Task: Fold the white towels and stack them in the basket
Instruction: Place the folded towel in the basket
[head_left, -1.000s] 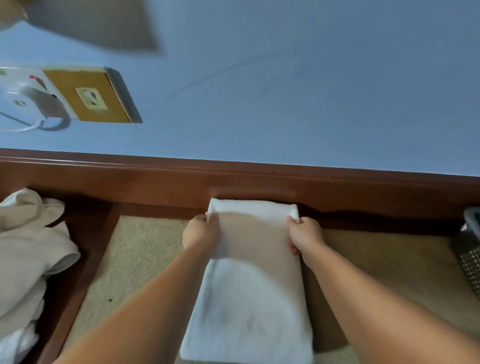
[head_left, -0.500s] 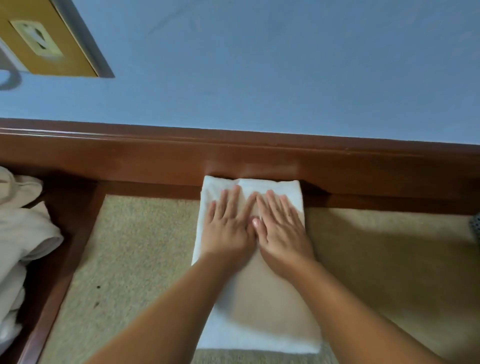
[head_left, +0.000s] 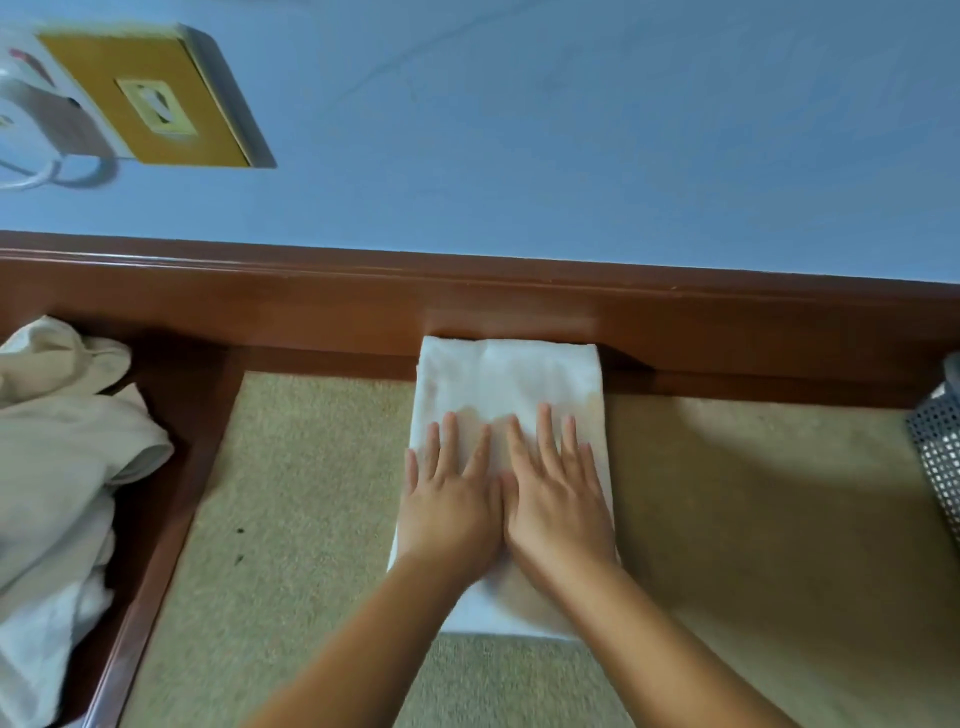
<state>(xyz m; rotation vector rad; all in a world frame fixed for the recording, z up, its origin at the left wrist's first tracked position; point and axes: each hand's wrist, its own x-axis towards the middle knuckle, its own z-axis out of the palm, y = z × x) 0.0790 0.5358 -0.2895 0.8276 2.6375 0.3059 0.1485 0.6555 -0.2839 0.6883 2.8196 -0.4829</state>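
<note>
Left hand (head_left: 448, 499): flat, palm down on the folded towel (head_left: 506, 384), fingers straight and spread, gripping nothing.
Right hand (head_left: 558, 501): likewise flat on the folded towel, fingers straight, inner edge touching the left hand's.
Hands together: side by side on the middle of the folded towel, covering most of its width.
Likely reason for the pose: pressing and smoothing the layers so the fold lies flat and holds its shape before another fold or a lift; a judgement, not something seen.
Folded towel, place: on the tan carpet (head_left: 311, 519), far end against the wooden ledge (head_left: 467, 291), near end just past the wrists toward the viewer.
Folded towel, look: white, plush, a long narrow rectangle, straight side edges, far corners fairly square; shaded under the forearms, so that part hard to read; layer count impossible to tell.
Left of the folded towel: well apart, a loose heap of cloth (head_left: 62, 457), pale and crumpled, probably more towels waiting.
Right of the folded towel: well apart at the frame edge, a perforated metal basket (head_left: 937, 447), only partly in view, contents hidden.
Beyond the folded towel: past the wooden ledge, a blue wall (head_left: 571, 130) with a socket plate (head_left: 150, 98).
Task progress, as a guess: folding under way, stacking not yet done for this piece.
</note>
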